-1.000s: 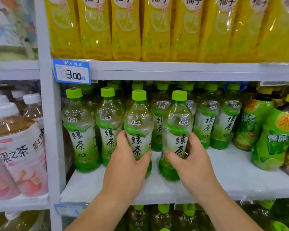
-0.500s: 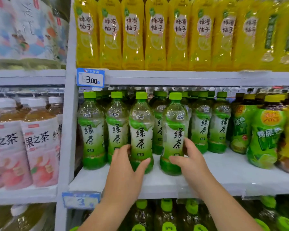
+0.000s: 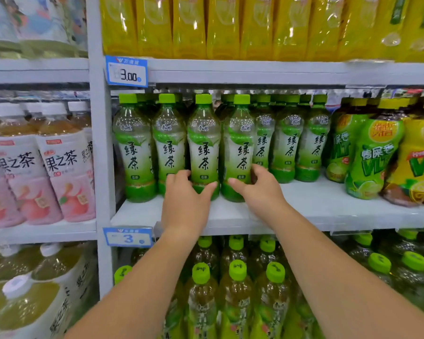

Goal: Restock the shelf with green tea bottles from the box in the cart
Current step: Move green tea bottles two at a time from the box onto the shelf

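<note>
We find the left hand gripping one green tea bottle and the right hand gripping a second green tea bottle, each low at the base (presumably for steady sliding), both bottles upright on the front of the white shelf.

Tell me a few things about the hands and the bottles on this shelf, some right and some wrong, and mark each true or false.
1. The left hand grips the third green tea bottle in the front row; the right hand grips the fourth bottle. True.
2. Both held bottles lie on their sides. False: they stand upright on the white shelf.
3. The green tea bottles have white caps. False: their caps are green.
4. Yellow bottles fill the shelf above. True.
</note>
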The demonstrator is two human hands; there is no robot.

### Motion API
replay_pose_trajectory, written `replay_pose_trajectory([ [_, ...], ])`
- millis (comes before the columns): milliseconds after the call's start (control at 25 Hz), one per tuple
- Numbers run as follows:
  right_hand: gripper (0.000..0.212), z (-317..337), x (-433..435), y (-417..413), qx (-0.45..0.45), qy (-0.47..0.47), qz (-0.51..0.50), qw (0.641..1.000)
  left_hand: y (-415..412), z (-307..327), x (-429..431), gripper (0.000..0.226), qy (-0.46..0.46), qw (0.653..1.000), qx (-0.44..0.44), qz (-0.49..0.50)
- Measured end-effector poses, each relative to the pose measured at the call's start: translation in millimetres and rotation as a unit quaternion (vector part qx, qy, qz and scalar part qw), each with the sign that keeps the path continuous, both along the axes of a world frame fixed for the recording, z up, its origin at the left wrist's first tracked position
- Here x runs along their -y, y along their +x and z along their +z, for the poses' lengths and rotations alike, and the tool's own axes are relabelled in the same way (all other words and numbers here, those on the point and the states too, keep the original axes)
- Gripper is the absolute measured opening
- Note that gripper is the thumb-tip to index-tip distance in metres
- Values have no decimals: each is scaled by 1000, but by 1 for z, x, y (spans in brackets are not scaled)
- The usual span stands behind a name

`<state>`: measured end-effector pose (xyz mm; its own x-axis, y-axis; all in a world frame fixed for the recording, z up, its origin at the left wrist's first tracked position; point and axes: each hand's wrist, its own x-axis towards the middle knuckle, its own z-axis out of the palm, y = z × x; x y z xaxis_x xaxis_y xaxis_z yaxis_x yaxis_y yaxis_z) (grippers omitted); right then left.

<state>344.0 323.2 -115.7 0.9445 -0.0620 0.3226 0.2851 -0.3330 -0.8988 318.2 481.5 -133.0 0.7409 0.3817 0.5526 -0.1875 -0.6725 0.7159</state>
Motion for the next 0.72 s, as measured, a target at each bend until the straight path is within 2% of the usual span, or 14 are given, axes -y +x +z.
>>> replay_pose_trajectory([
  [120,63,1,1,2,-27,-13,7,1000,-1,4,-3,64,14,1000,-12,-14],
  [320,56,-2,2,11,-24,-20,4,999,8,14,-16,43,147,989,-31,-7],
  [440,62,-4,-1,15,-4,-18,-16,1000,10,6,-18,46,144,990,6,0],
  [600,68,-10,-3,22,10,-21,-36,999,11,-3,-17,66,116,993,36,11],
  [720,70,-11,-2,22,22,-29,-37,999,10,-5,-15,66,132,990,44,29],
])
